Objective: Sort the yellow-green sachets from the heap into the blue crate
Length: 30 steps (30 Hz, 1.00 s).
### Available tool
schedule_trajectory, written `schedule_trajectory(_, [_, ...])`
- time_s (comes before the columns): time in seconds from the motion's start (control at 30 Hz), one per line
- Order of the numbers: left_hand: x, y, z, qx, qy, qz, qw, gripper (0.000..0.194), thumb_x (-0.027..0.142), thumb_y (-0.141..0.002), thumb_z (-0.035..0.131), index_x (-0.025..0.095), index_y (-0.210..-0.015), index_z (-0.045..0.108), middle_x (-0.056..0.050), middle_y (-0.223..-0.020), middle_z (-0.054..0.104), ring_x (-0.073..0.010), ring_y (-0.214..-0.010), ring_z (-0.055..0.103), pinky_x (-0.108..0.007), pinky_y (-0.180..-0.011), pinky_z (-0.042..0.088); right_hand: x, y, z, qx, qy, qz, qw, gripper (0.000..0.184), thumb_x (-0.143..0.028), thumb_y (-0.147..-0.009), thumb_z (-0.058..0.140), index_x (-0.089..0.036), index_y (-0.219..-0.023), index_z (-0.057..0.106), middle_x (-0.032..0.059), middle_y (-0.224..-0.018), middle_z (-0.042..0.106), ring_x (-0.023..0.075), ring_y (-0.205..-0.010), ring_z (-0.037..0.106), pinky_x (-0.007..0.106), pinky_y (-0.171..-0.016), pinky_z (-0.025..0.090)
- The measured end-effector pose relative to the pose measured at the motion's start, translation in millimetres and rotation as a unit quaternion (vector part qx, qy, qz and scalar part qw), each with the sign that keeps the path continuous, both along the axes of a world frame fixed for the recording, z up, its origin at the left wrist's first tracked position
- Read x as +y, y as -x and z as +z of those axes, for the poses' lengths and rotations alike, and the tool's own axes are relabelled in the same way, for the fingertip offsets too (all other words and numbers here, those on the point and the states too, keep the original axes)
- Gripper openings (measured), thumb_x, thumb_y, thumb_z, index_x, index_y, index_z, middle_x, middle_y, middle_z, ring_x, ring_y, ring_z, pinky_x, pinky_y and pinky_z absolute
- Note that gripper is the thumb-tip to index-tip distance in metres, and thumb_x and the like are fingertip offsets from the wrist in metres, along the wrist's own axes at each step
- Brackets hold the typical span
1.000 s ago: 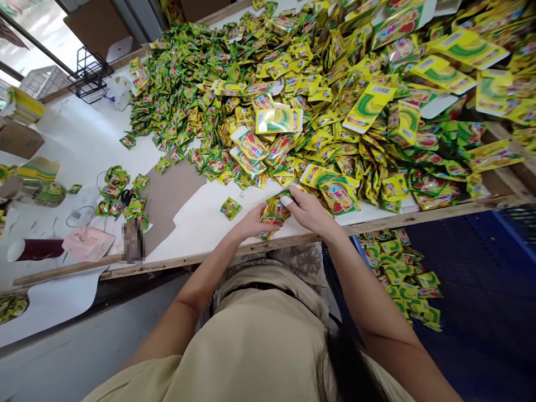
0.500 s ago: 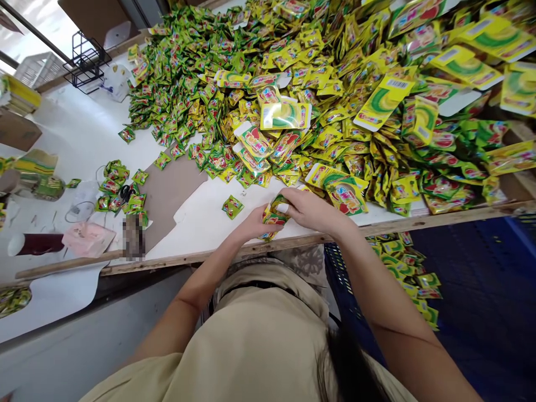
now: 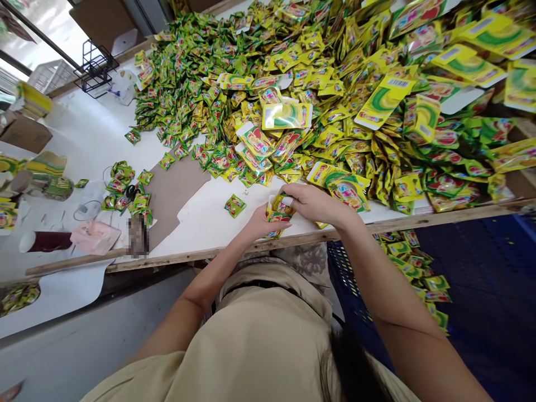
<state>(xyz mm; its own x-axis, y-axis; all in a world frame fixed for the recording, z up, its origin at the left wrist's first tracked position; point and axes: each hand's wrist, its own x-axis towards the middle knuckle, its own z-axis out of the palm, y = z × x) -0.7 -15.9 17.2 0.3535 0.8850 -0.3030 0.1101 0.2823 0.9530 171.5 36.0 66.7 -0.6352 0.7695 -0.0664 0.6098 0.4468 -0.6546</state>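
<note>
Close to the table's front edge, my left hand (image 3: 260, 224) is closed round the lower left side of a yellow-and-green printed packet (image 3: 280, 211) with red fruit on it. My right hand (image 3: 312, 202) has its fingers pinched on the packet's upper right end and hides part of it. What lies under those fingers cannot be made out. To the left of the hands is one loose small green sachet (image 3: 235, 206) on the white tabletop (image 3: 205, 219). Flat yellow cartons (image 3: 345, 190) lie just beyond my right hand.
A large heap of small sachets (image 3: 201, 95), with yellow cartons (image 3: 287, 115) on top, covers the back and right. At left are scissors (image 3: 133, 192), a pink packet (image 3: 95, 237), a dark red cup (image 3: 50, 242) and brown cardboard (image 3: 173, 187). A blue crate (image 3: 481, 279) stands below right.
Both hands stay on the packet at the table edge. My right hand has slid over its upper end, and the packet has turned slightly. The whole view has shifted a little.
</note>
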Motion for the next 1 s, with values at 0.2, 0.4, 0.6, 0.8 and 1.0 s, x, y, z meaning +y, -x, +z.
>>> schedule_trajectory(0.2, [-0.5,-1.0,3.2,-0.004,0.025,0.004,1.000,0.043,0.036,-0.054,0.082,0.012,-0.082,0.060,-0.001,-0.075,0.062,-0.0133,-0.070,0.056,-0.028,-0.069,0.047,-3.7,9.8,16.5,-0.072,-0.011,0.054,0.996,0.020,-0.003,-0.071,0.050,-0.019,-0.082,0.055,0.0071,-0.083,0.058,0.0196,-0.074,0.055,0.028,-0.063,0.037])
schedule_trajectory(0.4, [-3.7,6.3,1.5,-0.012,0.029,0.013,0.999,0.045,0.040,-0.055,0.081,0.012,-0.084,0.061,-0.001,-0.075,0.062,-0.0132,-0.070,0.056,-0.029,-0.070,0.046,-11.0,7.0,9.9,0.070,-0.044,-0.052,0.995,0.024,-0.006,-0.071,0.050,-0.019,-0.086,0.062,0.0040,-0.084,0.065,0.0178,-0.075,0.058,0.027,-0.068,0.043])
schedule_trajectory(0.6, [-2.5,9.5,-1.8,-0.004,0.011,0.007,1.000,0.041,0.039,-0.057,0.080,0.012,-0.081,0.062,0.000,-0.074,0.062,-0.0147,-0.074,0.058,-0.029,-0.073,0.047,-15.3,11.8,6.8,0.036,-0.027,0.060,0.997,0.038,0.000,-0.070,0.044,-0.021,-0.088,0.070,0.0037,-0.088,0.071,0.0191,-0.084,0.062,0.028,-0.076,0.043])
schedule_trajectory(0.8, [-0.4,9.5,-5.1,-0.009,0.004,0.014,1.000,0.038,0.033,-0.057,0.080,0.012,-0.084,0.063,-0.001,-0.080,0.064,-0.0163,-0.079,0.058,-0.031,-0.076,0.049,-17.1,13.3,8.9,0.008,-0.015,0.084,0.996,0.037,-0.003,-0.072,0.048,-0.023,-0.094,0.070,0.0053,-0.091,0.070,0.0224,-0.088,0.061,0.031,-0.075,0.043])
schedule_trajectory(1.0, [0.6,14.3,-4.0,0.007,0.008,-0.009,1.000,0.036,0.035,-0.060,0.078,0.013,-0.081,0.060,0.001,-0.076,0.060,-0.0147,-0.076,0.056,-0.029,-0.072,0.047,-15.2,16.3,13.7,-0.018,0.017,0.092,0.995,0.036,-0.001,-0.073,0.047,-0.021,-0.097,0.066,0.0066,-0.086,0.068,0.0212,-0.083,0.061,0.029,-0.073,0.042])
